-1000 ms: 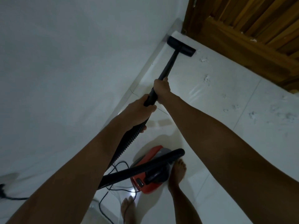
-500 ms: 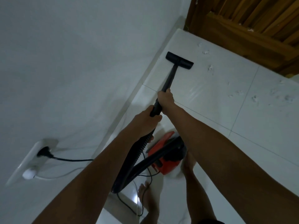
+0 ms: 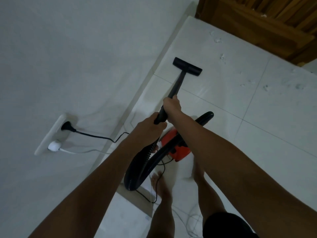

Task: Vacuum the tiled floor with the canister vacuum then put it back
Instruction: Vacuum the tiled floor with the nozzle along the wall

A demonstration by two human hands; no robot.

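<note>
Canister vacuum (image 3: 175, 148) is sitting on the tiled floor (image 3: 257, 109) between the person's feet, at six o'clock from its floor nozzle (image 3: 187, 66). Right hand (image 3: 172, 106) and left hand (image 3: 151, 125) are both gripping the wand (image 3: 176, 85), stacked for push-pull leverage, steering toward debris (image 3: 222, 56) at one o'clock.

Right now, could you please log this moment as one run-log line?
phase: vacuuming | left hand: gripping wand | right hand: gripping wand | floor head: on tile by wall | debris: remains near door

Wall (image 3: 77, 57) left, door (image 3: 267, 21) ahead; floor (image 3: 274, 117) rt open.
</note>
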